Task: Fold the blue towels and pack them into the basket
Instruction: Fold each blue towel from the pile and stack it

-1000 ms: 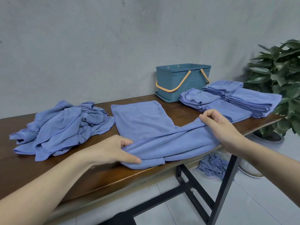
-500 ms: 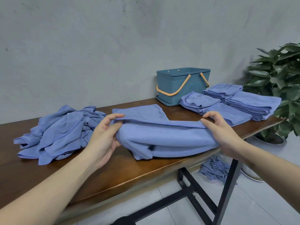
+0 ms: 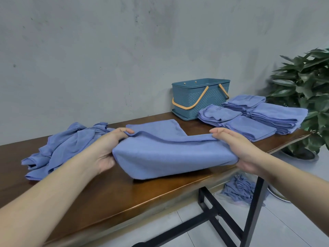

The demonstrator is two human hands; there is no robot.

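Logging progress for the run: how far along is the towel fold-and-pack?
Done: several folded towels stacked on the table beside the basket; none visibly packed. In hand: left hand and right hand grip one towel mid-fold. Left: the crumpled pile, a bundle on the floor, then all the packing.

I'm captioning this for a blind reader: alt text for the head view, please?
Left hand and right hand grip the ends of a blue towel mid-fold on a wooden table. Unfolded towels lie left; folded stacks sit beside a teal basket.
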